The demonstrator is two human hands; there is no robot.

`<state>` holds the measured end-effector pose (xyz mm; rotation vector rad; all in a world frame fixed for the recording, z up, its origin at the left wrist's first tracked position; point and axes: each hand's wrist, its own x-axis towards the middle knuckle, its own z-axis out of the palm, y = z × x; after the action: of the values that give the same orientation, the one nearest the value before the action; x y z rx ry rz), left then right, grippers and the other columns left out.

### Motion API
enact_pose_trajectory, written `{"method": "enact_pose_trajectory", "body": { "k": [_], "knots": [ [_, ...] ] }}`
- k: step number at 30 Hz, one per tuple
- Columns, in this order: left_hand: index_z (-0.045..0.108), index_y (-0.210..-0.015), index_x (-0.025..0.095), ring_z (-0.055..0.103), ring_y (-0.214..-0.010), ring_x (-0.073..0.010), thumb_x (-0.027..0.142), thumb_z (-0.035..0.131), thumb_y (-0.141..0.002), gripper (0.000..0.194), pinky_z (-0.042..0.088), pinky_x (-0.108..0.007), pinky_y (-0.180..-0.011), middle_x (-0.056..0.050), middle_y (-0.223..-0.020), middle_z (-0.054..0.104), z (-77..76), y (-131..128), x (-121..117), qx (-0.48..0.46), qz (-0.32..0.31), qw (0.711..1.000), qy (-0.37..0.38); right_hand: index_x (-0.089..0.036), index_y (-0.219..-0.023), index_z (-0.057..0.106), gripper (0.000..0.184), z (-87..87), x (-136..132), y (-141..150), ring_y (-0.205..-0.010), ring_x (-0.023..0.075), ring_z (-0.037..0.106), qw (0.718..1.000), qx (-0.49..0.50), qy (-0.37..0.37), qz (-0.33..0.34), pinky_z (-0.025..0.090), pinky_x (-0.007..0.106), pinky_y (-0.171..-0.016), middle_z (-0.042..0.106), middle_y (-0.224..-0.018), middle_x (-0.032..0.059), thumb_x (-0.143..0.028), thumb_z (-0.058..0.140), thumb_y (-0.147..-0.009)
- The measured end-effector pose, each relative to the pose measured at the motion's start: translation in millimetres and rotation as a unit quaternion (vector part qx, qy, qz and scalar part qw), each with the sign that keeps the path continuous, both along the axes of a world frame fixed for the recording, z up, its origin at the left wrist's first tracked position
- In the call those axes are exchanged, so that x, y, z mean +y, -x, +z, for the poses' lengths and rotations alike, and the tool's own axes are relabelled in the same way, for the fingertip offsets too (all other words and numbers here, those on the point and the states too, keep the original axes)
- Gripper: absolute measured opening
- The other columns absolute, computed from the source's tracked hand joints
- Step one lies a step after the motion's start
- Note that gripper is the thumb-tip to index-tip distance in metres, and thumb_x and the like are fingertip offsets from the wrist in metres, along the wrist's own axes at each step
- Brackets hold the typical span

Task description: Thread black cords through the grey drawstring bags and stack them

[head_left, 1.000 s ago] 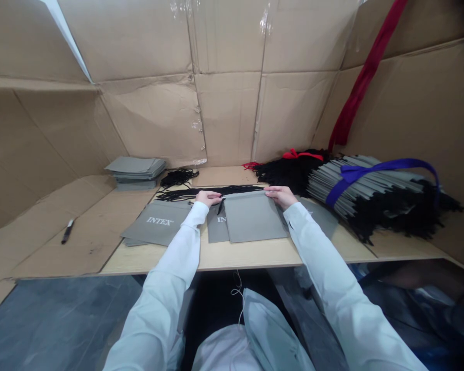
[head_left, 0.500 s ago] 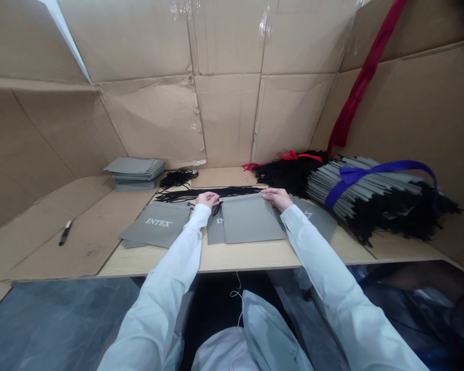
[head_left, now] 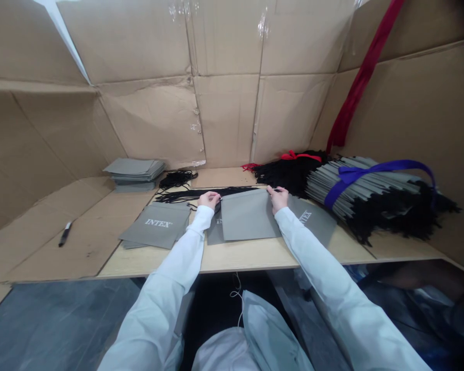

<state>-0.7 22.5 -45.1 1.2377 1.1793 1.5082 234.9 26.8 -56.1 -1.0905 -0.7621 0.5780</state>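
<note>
A plain grey drawstring pouch (head_left: 249, 216) lies in the middle of the table, its top edge tilted up to the right. My left hand (head_left: 209, 200) pinches its upper left corner, where a bit of black cord shows. At the upper right corner my right hand (head_left: 278, 200) is closed in a pinch; its fingertips cover what they grip there. Partly under this pouch are another grey pouch (head_left: 215, 234) and, to the right, a printed INTEX pouch (head_left: 319, 221). Black cords (head_left: 201, 194) stretch behind my hands. More INTEX pouches (head_left: 154, 226) lie to the left.
Stacked grey pouches (head_left: 135, 172) and a black cord bundle (head_left: 177, 178) stand back left. At the right are a red-tied cord bundle (head_left: 284, 172) and a blue-tied pouch bundle (head_left: 375, 190). A marker (head_left: 65, 234) lies far left. Cardboard walls (head_left: 224, 113) enclose the table.
My right hand has shifted slightly, and the pouch's upper right corner has risen, tilting its top edge. More of the INTEX print on the right pouch now shows. My left hand stays nearly in place.
</note>
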Motion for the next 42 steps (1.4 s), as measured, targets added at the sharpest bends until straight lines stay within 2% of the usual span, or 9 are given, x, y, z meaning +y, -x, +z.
{"method": "enact_pose_trajectory", "body": {
  "k": [3, 7, 10, 14, 20, 24, 27, 34, 42],
  "knots": [
    [0.056, -0.063, 0.012, 0.058, -0.055, -0.0121, 0.021, 0.063, -0.054, 0.015, 0.049, -0.029, -0.063, -0.001, -0.054, 0.058, -1.6, 0, 1, 0.025, 0.003, 1.000, -0.002, -0.016, -0.061, 0.046, 0.035, 4.6, -3, 1, -0.060, 0.0120, 0.046, 1.000, -0.012, 0.026, 0.007, 0.037, 0.027, -0.061, 0.049, -0.060, 0.0000, -0.048, 0.055, -0.053],
    [0.057, -0.065, 0.011, 0.057, -0.054, -0.0122, 0.025, 0.063, -0.055, 0.018, 0.048, -0.028, -0.061, -0.001, -0.052, 0.058, 0.2, -3, -3, 0.035, -0.014, 0.999, -0.003, -0.018, -0.066, 0.044, 0.030, 6.4, -6, 0, -0.066, 0.0125, 0.046, 0.990, -0.106, 0.034, -0.085, 0.035, 0.028, -0.068, 0.050, -0.066, 0.0008, -0.048, 0.042, -0.065],
    [0.057, -0.066, 0.011, 0.057, -0.056, -0.0129, 0.025, 0.062, -0.056, 0.018, 0.048, -0.029, -0.060, -0.002, -0.053, 0.058, 4.1, -6, -10, 0.042, -0.017, 0.999, 0.000, -0.019, -0.064, 0.041, 0.030, 5.6, -6, -1, -0.067, 0.0127, 0.045, 0.982, -0.148, 0.060, -0.102, 0.034, 0.027, -0.069, 0.049, -0.065, 0.0013, -0.047, 0.033, -0.071],
    [0.058, -0.065, 0.011, 0.057, -0.060, -0.0128, 0.024, 0.062, -0.057, 0.016, 0.048, -0.028, -0.061, -0.004, -0.058, 0.059, 10.5, -8, -18, 0.068, -0.008, 0.998, 0.003, -0.019, -0.060, 0.044, 0.037, 4.7, -6, -1, -0.065, 0.0131, 0.047, 0.984, -0.152, 0.040, -0.078, 0.035, 0.025, -0.068, 0.050, -0.061, 0.0017, -0.051, 0.028, -0.071],
    [0.057, -0.062, 0.012, 0.053, -0.059, -0.0104, 0.022, 0.061, -0.057, 0.012, 0.046, -0.024, -0.059, -0.003, -0.064, 0.057, 16.1, -6, -19, 0.116, 0.010, 0.993, -0.027, -0.018, -0.057, 0.049, 0.041, 4.5, -5, -1, -0.063, 0.0138, 0.050, 0.992, -0.109, 0.022, -0.067, 0.037, 0.025, -0.065, 0.054, -0.060, 0.0034, -0.053, 0.032, -0.069],
    [0.053, -0.068, 0.014, 0.049, -0.049, -0.0069, 0.025, 0.057, -0.062, 0.013, 0.044, -0.022, -0.052, 0.001, -0.058, 0.053, 10.4, -9, -15, 0.093, -0.022, 0.995, 0.035, -0.017, -0.055, 0.049, 0.037, 8.4, -6, 1, -0.062, 0.0133, 0.051, 0.998, -0.038, 0.016, -0.047, 0.038, 0.026, -0.063, 0.056, -0.060, 0.0033, -0.049, 0.038, -0.068],
    [0.050, -0.069, 0.016, 0.046, -0.046, -0.0058, 0.027, 0.055, -0.064, 0.013, 0.043, -0.021, -0.051, 0.004, -0.055, 0.050, 3.5, -12, -11, 0.093, -0.016, 0.993, 0.066, -0.016, -0.053, 0.050, 0.033, 12.1, -8, 3, -0.061, 0.0127, 0.052, 0.999, 0.030, 0.013, -0.021, 0.039, 0.026, -0.063, 0.056, -0.058, 0.0027, -0.046, 0.043, -0.067],
    [0.047, -0.064, 0.018, 0.049, -0.056, -0.0090, 0.027, 0.055, -0.063, 0.013, 0.041, -0.022, -0.058, 0.003, -0.057, 0.052, 0.5, -3, -3, 0.113, 0.011, 0.993, 0.040, -0.017, -0.055, 0.050, 0.029, 13.3, -11, 4, -0.063, 0.0138, 0.054, 0.993, 0.094, 0.040, 0.051, 0.039, 0.025, -0.053, 0.058, -0.064, 0.0042, -0.044, 0.048, -0.064],
    [0.049, -0.062, 0.018, 0.051, -0.055, -0.0104, 0.045, 0.047, -0.065, 0.027, 0.041, -0.022, -0.056, 0.001, -0.055, 0.053, -0.6, -2, 3, 0.079, 0.008, 0.996, 0.045, -0.019, -0.055, 0.044, 0.028, 5.9, -4, 0, -0.062, 0.0126, 0.054, 0.989, 0.067, 0.097, 0.091, 0.040, 0.024, -0.051, 0.057, -0.061, 0.0023, -0.044, 0.045, -0.066]
  ]
}}
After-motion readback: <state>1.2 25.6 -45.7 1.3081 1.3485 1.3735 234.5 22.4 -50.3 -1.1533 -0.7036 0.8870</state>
